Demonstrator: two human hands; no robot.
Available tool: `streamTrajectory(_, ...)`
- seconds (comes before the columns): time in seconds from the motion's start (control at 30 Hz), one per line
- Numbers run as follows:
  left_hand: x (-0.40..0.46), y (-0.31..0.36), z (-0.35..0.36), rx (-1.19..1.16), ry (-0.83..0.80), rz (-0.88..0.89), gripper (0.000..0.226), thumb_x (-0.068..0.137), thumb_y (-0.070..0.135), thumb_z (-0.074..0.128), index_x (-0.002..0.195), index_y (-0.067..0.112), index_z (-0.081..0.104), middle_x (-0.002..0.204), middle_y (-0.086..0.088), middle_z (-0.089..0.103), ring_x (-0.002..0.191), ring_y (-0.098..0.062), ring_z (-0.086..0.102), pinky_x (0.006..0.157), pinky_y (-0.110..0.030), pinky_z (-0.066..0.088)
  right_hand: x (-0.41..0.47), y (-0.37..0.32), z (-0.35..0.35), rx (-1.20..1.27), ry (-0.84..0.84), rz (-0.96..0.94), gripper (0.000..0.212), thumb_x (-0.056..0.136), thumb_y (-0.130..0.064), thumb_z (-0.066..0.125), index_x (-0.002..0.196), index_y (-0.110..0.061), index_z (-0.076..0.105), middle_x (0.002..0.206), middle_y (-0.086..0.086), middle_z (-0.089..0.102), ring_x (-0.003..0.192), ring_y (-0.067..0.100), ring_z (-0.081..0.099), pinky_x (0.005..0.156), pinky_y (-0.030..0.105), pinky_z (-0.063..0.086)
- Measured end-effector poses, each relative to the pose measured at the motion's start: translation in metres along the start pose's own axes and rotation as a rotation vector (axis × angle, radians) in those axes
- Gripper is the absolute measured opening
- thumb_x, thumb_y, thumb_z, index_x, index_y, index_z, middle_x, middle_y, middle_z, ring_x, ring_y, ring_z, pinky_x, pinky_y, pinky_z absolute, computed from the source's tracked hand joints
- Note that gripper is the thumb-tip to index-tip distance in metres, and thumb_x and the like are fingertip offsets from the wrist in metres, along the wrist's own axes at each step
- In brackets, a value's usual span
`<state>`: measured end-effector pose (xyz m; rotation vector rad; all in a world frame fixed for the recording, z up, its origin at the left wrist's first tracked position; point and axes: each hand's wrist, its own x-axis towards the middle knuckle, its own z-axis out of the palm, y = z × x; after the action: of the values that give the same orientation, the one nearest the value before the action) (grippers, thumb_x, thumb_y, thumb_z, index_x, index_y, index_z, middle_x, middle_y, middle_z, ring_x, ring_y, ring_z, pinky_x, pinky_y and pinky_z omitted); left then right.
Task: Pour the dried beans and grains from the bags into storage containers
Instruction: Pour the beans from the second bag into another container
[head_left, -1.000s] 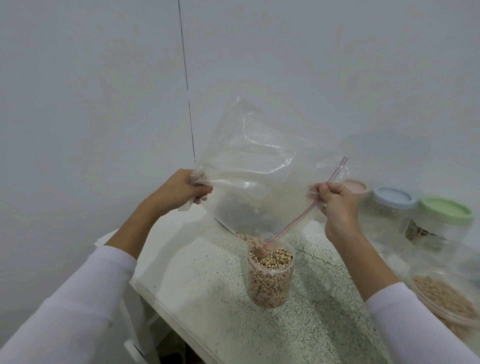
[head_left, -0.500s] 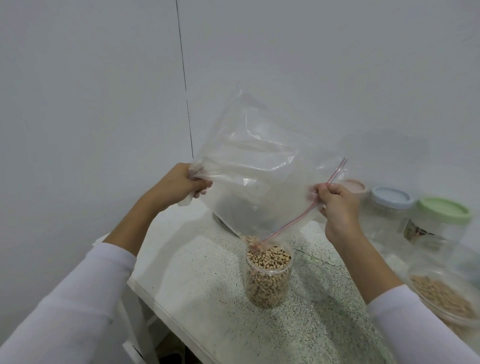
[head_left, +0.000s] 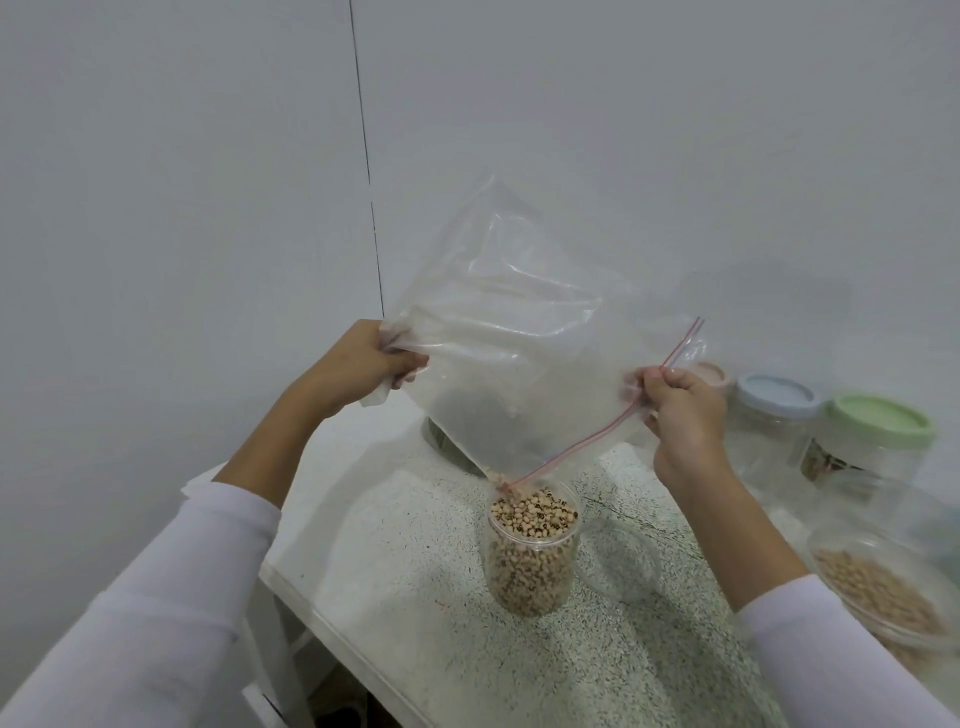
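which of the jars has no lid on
The clear jar of black-eyed peas under the bag's corner; the jars at right carry pink, blue and green lids.

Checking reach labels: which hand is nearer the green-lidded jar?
Right. The right hand grips the bag by its zip edge, just left of the green-lidded jar. The left hand holds the bag's far corner, across the table.

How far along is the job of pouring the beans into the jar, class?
Done: the jar is filled nearly to its rim with beans. In hand: the left hand and right hand grip the tilted bag, its lowest corner over the jar with a last few beans there. Left: the lidded jars on the right look empty, and a bowl holds grain.
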<state>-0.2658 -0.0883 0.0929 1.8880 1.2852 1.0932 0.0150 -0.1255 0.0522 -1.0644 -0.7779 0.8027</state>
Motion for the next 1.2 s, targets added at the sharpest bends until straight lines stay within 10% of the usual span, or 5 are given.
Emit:
streamTrajectory(0.2, 0.001, -0.005, 0.016, 0.187, -0.166, -0.025, 0.037, 0.077, 0.028, 0.076, 0.103, 0.009, 0.059, 0.08, 0.009, 0.033, 0.07, -0.006, 0.031, 0.066, -0.02, 0.048, -0.004, 0.008, -0.003, 0.008, 0.022, 0.02, 0.025, 0.096, -0.002, 0.05, 0.074, -0.013, 0.057, 0.074, -0.001, 0.06, 0.043, -0.007, 0.055, 0.047, 0.005, 0.041)
streamTrajectory(0.23, 0.001, -0.006, 0.02, 0.257, -0.191, -0.03, 0.048, 0.072, 0.026, 0.081, 0.109, 0.006, 0.057, 0.096, 0.012, 0.025, 0.088, -0.034, 0.057, 0.064, -0.016, 0.046, -0.005, 0.008, -0.004, 0.009, 0.025, 0.024, 0.025, 0.096, -0.002, 0.049, 0.074, -0.013, 0.056, 0.074, -0.001, 0.06, 0.043, -0.007, 0.055, 0.047, 0.005, 0.041)
streamTrajectory(0.27, 0.0, -0.008, 0.023, 0.301, -0.209, -0.029, 0.053, 0.069, 0.021, 0.084, 0.111, 0.002, 0.057, 0.076, 0.014, 0.026, 0.053, -0.018, 0.045, 0.054, -0.013, 0.04, -0.005, 0.008, -0.004, 0.012, 0.028, 0.027, 0.025, 0.096, -0.002, 0.049, 0.074, -0.013, 0.056, 0.074, -0.001, 0.06, 0.042, -0.008, 0.055, 0.047, 0.005, 0.041)
streamTrajectory(0.4, 0.005, -0.025, 0.036, 0.276, -0.151, -0.069, 0.045, 0.065, 0.013, 0.086, 0.098, -0.009, 0.065, 0.047, 0.011, 0.034, 0.037, -0.003, 0.028, 0.04, -0.013, 0.021, -0.005, 0.009, -0.005, 0.016, 0.03, 0.023, 0.026, 0.095, -0.001, 0.049, 0.073, -0.012, 0.056, 0.073, -0.001, 0.058, 0.041, -0.008, 0.053, 0.046, 0.005, 0.04)
streamTrajectory(1.2, 0.004, -0.002, 0.043, 0.098, -0.074, -0.134, 0.024, 0.076, 0.005, 0.077, 0.085, -0.014, 0.064, 0.06, -0.005, 0.049, 0.031, 0.0, 0.034, 0.035, -0.013, 0.026, -0.002, 0.002, -0.01, 0.004, 0.03, -0.033, 0.024, 0.094, -0.005, 0.053, 0.074, -0.016, 0.058, 0.073, -0.006, 0.061, 0.048, -0.009, 0.055, 0.062, 0.013, 0.041)
